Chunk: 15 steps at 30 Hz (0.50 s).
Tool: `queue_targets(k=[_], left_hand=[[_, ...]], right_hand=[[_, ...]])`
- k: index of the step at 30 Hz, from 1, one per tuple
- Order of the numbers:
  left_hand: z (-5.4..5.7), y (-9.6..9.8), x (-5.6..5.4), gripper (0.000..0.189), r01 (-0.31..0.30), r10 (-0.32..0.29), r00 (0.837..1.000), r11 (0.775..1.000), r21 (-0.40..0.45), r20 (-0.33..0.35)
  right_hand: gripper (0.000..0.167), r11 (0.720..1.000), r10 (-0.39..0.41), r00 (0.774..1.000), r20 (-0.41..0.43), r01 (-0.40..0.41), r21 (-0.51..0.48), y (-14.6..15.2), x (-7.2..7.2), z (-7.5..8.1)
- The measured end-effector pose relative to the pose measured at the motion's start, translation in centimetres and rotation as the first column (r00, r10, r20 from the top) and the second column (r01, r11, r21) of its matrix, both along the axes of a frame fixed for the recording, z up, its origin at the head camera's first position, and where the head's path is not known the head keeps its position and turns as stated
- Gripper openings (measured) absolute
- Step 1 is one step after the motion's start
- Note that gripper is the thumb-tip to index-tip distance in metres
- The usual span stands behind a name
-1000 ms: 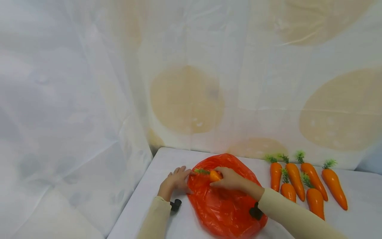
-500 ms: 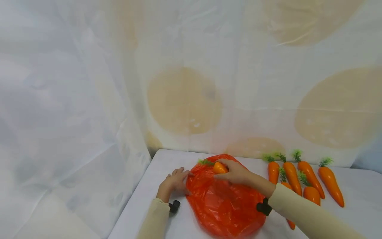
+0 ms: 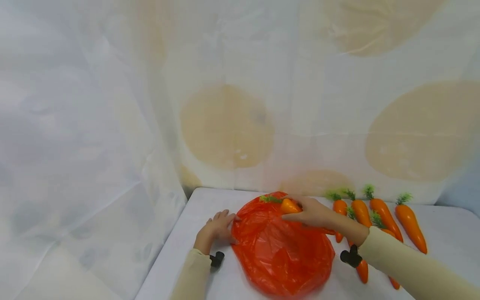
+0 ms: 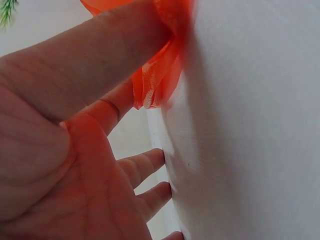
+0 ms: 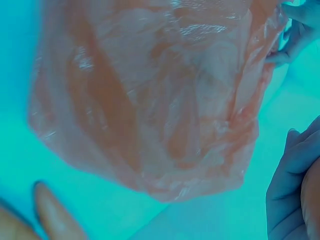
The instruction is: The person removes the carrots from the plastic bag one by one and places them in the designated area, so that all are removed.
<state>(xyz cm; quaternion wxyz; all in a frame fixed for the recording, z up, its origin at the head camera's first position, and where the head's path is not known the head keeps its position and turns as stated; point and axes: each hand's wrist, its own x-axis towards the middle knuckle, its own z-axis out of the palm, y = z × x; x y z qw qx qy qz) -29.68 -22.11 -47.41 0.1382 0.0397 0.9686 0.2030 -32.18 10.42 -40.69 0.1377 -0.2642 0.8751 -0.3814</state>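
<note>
A red plastic bag (image 3: pixel 277 250) lies on the white table, translucent, with orange shapes showing through it in the right wrist view. At its left edge, my left hand (image 3: pixel 215 229) pinches the plastic (image 4: pixel 160 75) between thumb and index finger; the other fingertips rest on the table. My right hand (image 3: pixel 315 212) grips a carrot (image 3: pixel 290 206) by its thick end, over the bag's far right part. The carrot's green leafy top (image 3: pixel 270 199) points left, and its lower part is hidden by the hand. In the right wrist view, the right hand (image 5: pixel 290 185) shows at the right edge.
Several carrots with green tops, such as the outermost carrot (image 3: pixel 411 227), lie on the table (image 3: pixel 442 266) to the right, partly behind the right sleeve (image 3: pixel 408 262). A pale sheet with tan circles (image 3: pixel 228 125) hangs behind the table. Another white sheet (image 3: pixel 93 187) stands at the left.
My right hand has moved to the right across the bag with the carrot in its grip. The left hand has stayed at the bag's left edge. The head view has shifted slightly.
</note>
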Motion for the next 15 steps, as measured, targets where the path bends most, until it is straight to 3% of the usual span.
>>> queue_targets(k=[7,15], left_hand=[[-0.1,0.0,-0.2,0.062,-0.004,0.004,1.000,1.000,0.006,-0.005],[-0.3,0.1,-0.1,0.059,0.000,0.000,1.000,1.000,0.000,-0.014]], right_hand=[[0.071,0.999,-0.017,0.999,0.037,0.018,-0.032,2.7,0.1,0.6],[0.075,0.994,-0.105,0.993,0.048,0.106,-0.006,5.8,0.4,1.3]])
